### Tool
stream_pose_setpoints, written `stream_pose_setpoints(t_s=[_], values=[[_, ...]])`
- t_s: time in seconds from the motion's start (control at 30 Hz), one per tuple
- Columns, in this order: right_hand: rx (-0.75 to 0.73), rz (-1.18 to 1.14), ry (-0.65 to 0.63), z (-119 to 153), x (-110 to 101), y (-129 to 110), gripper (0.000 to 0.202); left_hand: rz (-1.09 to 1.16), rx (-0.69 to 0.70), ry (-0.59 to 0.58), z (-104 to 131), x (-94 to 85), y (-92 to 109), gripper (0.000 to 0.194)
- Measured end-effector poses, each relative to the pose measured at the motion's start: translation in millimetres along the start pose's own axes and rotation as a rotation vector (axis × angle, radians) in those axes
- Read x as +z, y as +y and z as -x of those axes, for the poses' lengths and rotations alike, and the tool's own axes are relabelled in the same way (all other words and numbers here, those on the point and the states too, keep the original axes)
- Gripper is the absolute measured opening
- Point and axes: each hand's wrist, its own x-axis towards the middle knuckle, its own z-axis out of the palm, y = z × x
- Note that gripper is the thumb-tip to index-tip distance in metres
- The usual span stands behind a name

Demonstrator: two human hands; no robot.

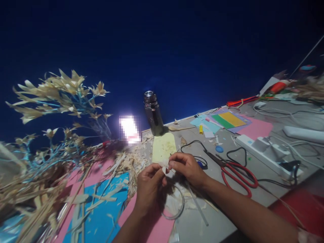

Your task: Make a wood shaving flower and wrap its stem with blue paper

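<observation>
My left hand (pixel 150 184) pinches a small pale piece of dried husk (pixel 164 170) between thumb and fingers. My right hand (pixel 187 167) is closed at the same piece, its fingertips nearly meeting the left ones. What lies between the right fingertips is too small to make out fully. Under the hands is a loop of thin grey wire (pixel 182 206), and a translucent stick (pixel 198 206) slants out below the right wrist. A pale yellow sheet (pixel 164 143) strewn with scraps lies just beyond the fingers.
A dark flask (pixel 155 118) stands upright near the far edge, beside a glowing, blurred-out screen (pixel 130 129). Husk flowers on blue stems (pixel 76 98) rise at left above blue card (pixel 101 206). Red-handled scissors (pixel 238 173), a white power strip (pixel 268 155) and cables lie to the right.
</observation>
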Motion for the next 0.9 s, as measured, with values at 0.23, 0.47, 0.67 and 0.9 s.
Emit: stream_pose_setpoints(t_s=[0.23, 0.47, 0.67, 0.9], values=[[-0.008, 0.015, 0.035, -0.1, -0.4, 1.6, 0.024, -0.012, -0.1, -0.123, 6.8, -9.7, 10.9, 0.037], [0.037, 0.175, -0.069, 5.0, 3.6, 5.2, 0.018, 0.008, -0.12, -0.161, 4.1, -24.5, 24.7, 0.035], [0.078, 0.137, -0.143, 6.1, 5.4, 7.3, 0.017, -0.036, -0.163, -0.166, 1.5, -26.9, 17.8, 0.028], [0.117, 0.116, -0.187, 7.2, 5.6, 9.0, 0.02, -0.093, -0.154, -0.206, -1.7, -36.8, 10.1, 0.023]])
